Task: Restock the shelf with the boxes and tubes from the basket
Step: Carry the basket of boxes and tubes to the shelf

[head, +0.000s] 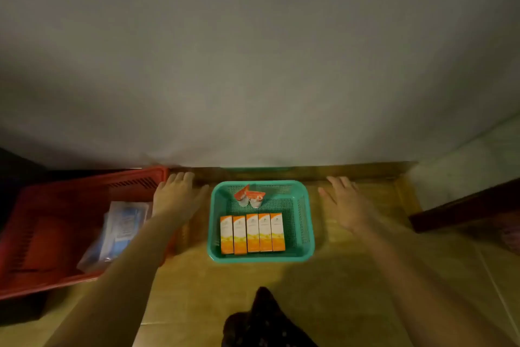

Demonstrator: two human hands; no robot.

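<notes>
Head view: we see both hands flat and empty, left hand [176, 197], right hand [347, 203]
Basket [305, 217]: between them
Boxes [252, 232]: five, inside
Tubes [250, 197]: probably two, at basket's far end

Red plastic crate [56, 222] at left on tan tiled floor [323, 290], clear packets with blue print [121, 231] lying inside it, plain grey wall [253, 51] behind, dark wooden furniture edge [464, 206] at right, dark patterned fabric [261, 321] at bottom centre.
</notes>
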